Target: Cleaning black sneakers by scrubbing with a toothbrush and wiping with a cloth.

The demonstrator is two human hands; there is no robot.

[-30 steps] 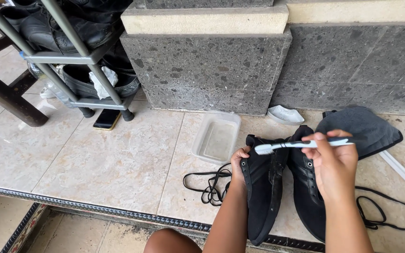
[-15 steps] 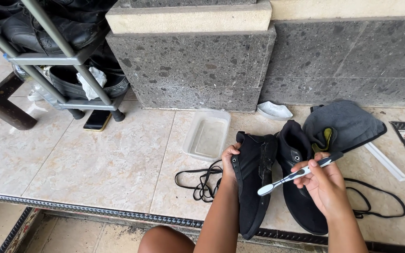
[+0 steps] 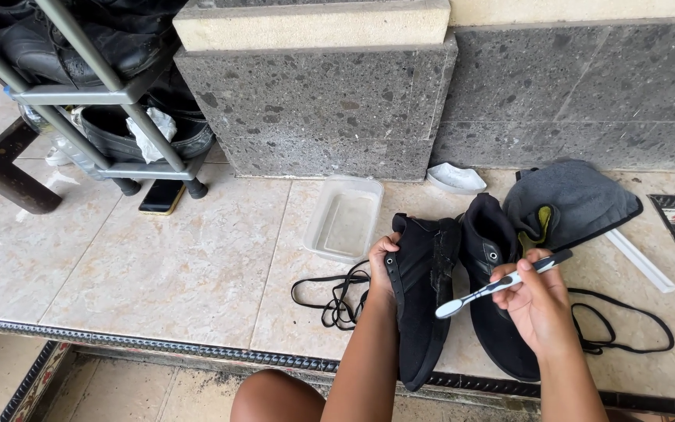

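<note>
Toothbrush over shoe

Left hand point(image 3: 382, 262) grips the black shoe point(image 3: 419, 297) tilted on the tiled floor point(image 3: 158, 273) — right hand point(image 3: 537, 301) holds a toothbrush point(image 3: 494, 285), bristles just beside the shoe's tongue. Risk, as I judge it: the tilted shoe may roll under pressure — or knock the water tray point(image 3: 345, 219) nearby.

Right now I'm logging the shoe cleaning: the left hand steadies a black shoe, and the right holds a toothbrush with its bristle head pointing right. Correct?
Not quite. In the head view the right hand holds the toothbrush with its bristle head pointing left, toward the black shoe that the left hand steadies.
</note>
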